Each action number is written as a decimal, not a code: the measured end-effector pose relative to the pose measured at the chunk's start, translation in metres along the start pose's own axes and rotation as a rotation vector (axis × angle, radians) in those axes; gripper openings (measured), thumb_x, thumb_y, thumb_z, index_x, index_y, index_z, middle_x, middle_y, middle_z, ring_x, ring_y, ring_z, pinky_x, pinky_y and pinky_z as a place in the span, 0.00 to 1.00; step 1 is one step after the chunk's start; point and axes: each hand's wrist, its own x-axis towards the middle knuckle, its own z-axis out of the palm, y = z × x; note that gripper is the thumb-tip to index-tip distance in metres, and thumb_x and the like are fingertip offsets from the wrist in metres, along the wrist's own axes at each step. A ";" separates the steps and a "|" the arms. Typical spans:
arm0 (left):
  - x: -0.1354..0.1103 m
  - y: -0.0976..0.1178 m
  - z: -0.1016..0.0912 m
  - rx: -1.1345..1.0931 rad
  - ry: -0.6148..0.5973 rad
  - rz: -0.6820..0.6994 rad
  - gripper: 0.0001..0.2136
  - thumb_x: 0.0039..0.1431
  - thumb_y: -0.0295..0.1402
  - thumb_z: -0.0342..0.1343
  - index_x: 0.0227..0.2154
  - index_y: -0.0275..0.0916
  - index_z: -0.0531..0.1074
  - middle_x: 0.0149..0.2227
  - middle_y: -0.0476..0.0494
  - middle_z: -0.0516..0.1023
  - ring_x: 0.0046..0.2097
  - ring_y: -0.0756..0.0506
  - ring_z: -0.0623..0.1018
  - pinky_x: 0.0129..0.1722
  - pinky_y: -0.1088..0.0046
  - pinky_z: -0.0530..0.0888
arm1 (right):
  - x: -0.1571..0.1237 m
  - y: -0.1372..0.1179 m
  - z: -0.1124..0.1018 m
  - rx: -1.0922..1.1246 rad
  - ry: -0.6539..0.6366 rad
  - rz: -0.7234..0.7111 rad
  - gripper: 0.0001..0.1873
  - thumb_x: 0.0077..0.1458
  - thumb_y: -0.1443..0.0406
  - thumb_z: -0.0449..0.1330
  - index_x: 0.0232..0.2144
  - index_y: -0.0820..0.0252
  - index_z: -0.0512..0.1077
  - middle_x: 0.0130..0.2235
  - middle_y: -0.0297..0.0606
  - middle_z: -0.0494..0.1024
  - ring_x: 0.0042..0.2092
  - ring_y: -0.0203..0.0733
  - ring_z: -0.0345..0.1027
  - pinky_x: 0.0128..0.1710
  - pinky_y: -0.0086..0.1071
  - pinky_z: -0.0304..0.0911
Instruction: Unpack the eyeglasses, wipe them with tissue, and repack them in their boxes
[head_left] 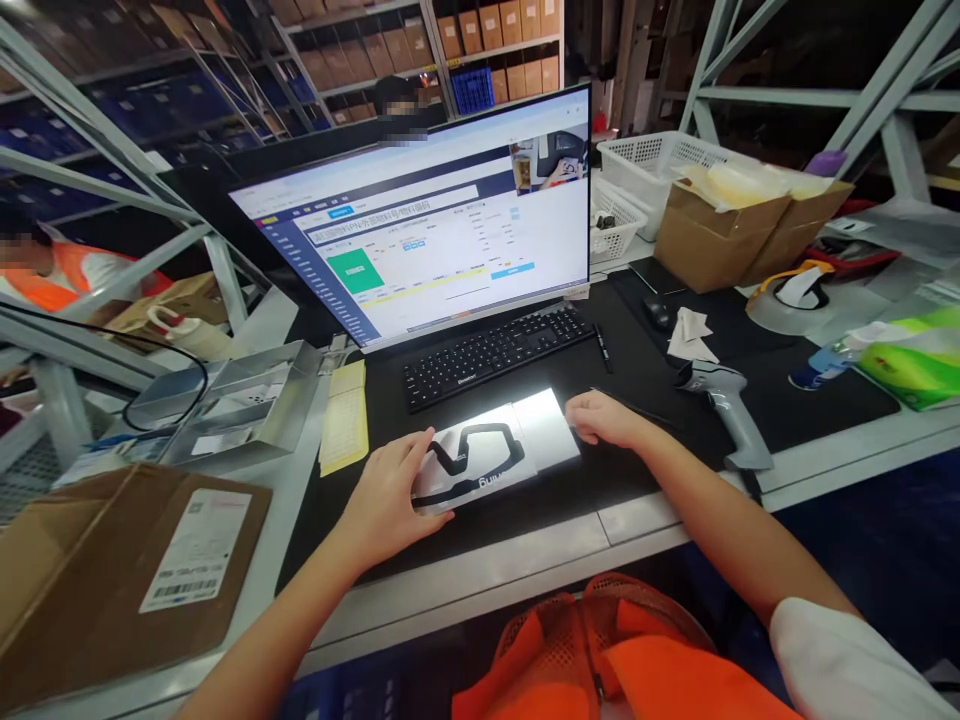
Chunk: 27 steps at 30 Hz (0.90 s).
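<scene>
Head camera faces forward and down, close above box and desk.

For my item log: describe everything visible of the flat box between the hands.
The flat box is thin, rectangular, glossy silver-white. A black looped band and lettering are printed on its left part; its right part is plain. It lies flat on the black mat before the keyboard. The left hand grips its left end; the right hand touches its right end.

The box lies before the keyboard, scanner to its right.
</scene>
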 end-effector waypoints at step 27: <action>0.016 -0.046 0.018 -1.076 0.110 -0.335 0.55 0.48 0.64 0.59 0.71 0.46 0.39 0.69 0.29 0.55 0.68 0.26 0.60 0.64 0.44 0.62 | -0.026 -0.007 0.014 -0.004 0.070 -0.348 0.55 0.46 0.57 0.71 0.69 0.52 0.49 0.63 0.49 0.63 0.61 0.53 0.63 0.61 0.46 0.59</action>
